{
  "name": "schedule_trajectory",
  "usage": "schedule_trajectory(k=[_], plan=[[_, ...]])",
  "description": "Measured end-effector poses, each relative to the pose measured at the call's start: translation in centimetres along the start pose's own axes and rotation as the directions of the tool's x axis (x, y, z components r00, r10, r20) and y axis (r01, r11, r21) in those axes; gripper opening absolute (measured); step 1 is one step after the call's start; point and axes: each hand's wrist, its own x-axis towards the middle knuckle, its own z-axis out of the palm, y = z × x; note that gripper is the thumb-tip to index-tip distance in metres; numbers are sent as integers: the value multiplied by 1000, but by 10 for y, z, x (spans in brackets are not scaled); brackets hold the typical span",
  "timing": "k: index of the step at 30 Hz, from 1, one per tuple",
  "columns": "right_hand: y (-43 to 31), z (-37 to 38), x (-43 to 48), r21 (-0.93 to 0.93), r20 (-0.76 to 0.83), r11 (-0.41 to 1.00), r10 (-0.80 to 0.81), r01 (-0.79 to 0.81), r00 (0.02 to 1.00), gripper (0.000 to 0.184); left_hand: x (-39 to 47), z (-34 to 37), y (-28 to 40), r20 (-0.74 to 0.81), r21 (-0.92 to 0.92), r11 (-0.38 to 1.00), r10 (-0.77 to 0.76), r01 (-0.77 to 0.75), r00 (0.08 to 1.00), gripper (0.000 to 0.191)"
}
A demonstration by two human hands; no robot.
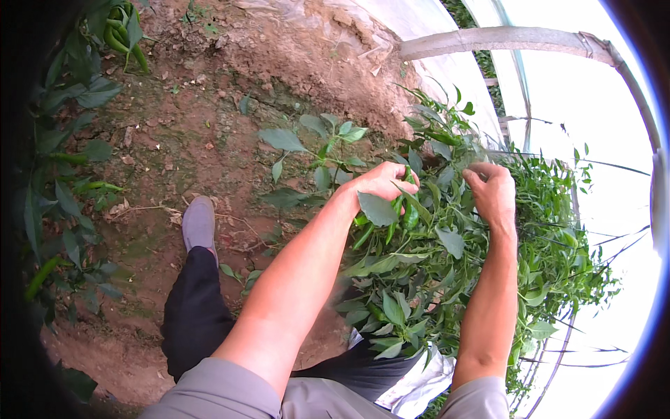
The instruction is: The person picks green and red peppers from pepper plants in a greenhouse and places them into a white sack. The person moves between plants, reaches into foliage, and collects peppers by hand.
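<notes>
My left hand (390,182) is curled around green peppers (411,213) at the edge of a leafy pepper plant (445,241). Several long peppers hang below its fingers, and a broad leaf covers part of them; which are held and which hang from the plant is hard to tell. To the right, my right hand (488,180) is raised over the upper foliage with thumb and fingers bent. Its fingertips are blurred against the leaves, so whether they pinch anything does not show.
A smaller pepper plant (324,149) grows from the bare soil (167,157) left of my hands. More plants with green peppers (118,34) line the left side. A curved greenhouse frame (487,42) and plastic sheeting stand at right. A white bag (424,382) lies by my leg.
</notes>
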Motion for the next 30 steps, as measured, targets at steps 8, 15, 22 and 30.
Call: schedule_trajectory(k=[8, 15, 22, 30], plan=[[13, 64, 25, -297, 62, 954, -12, 30, 998, 31, -10, 15, -2, -71, 41, 999, -12, 15, 997, 16], [27, 74, 30, -441, -92, 889, -185, 127, 978, 19, -6, 10, -10, -86, -1, 1000, -30, 30, 996, 13], [34, 75, 26, -311, -261, 943, -202, 116, 944, 19, 3, 9, -23, -67, -66, 998, 0, -4, 998, 20], [41, 81, 39, -10, -356, 996, 75, -84, 931, 20, 2, 6, -25, -90, -100, 995, -19, 10, 996, 20]])
